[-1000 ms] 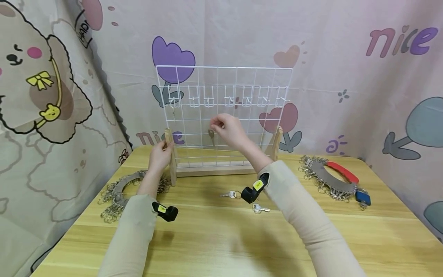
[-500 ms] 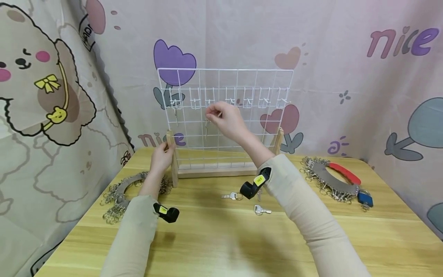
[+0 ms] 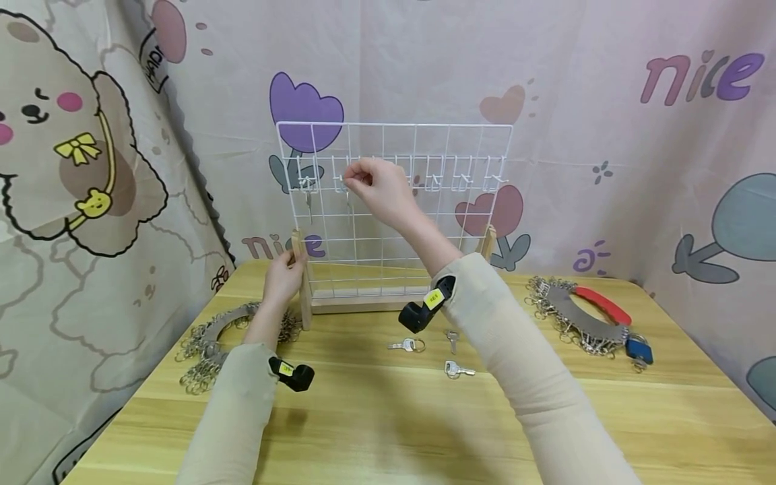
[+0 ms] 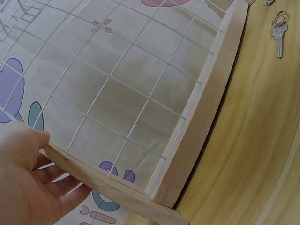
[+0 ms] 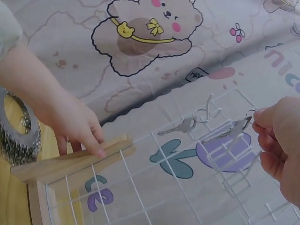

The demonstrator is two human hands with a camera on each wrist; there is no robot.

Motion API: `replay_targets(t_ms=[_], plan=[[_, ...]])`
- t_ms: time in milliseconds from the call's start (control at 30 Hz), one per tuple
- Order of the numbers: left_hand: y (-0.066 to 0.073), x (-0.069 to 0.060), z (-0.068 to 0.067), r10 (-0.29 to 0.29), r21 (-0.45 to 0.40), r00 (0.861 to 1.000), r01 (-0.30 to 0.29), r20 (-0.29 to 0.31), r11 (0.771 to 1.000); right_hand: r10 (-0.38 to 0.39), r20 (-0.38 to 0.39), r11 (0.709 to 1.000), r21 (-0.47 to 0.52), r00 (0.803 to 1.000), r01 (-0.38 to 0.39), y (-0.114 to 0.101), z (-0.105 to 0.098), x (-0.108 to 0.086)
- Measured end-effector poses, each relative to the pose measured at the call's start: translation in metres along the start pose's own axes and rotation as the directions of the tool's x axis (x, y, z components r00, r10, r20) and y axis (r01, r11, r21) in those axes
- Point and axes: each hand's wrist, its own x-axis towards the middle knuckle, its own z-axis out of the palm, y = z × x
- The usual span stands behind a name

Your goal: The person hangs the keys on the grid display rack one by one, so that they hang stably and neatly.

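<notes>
My right hand (image 3: 382, 192) pinches a small key ring between thumb and fingertips, in front of the upper left of a white wire grid (image 3: 388, 124). From that ring a silver key (image 5: 241, 125) dangles close to the hooks; whether the ring touches a hook I cannot tell. Another key (image 5: 187, 125) hangs by its ring from the leftmost hook. My left hand (image 3: 283, 277) grips the top of the grid's left wooden post (image 4: 117, 190), thumb on one side and fingers behind. Several white hooks line the grid's upper part, some hidden by my right hand.
Three loose keys lie on the table: one key (image 3: 408, 345), a second key (image 3: 452, 339) and a third key (image 3: 459, 370). A metal ring with a red handle (image 3: 600, 304) and a blue padlock (image 3: 639, 349) lies right; another loaded metal ring (image 3: 221, 325) lies left.
My right hand has risen and moved left with the key, from below the hooks to the height of the second hook. My left hand has stayed on the post.
</notes>
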Motion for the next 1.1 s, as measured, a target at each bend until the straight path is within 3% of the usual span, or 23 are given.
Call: replay_targets(t_ms=[467,1100], plan=[[0.0,0.0,0.002,0.015,0.009,1.0,-0.015,-0.002,1.0,0.12,-0.067,0.99,-0.065,0.991,-0.124,-0.002,0.009,0.011],[0.0,-0.001,0.0,0.005,0.0,1.0,-0.005,-0.003,1.0,0.157,-0.036,0.987,-0.026,0.987,-0.158,0.005,0.014,0.011]])
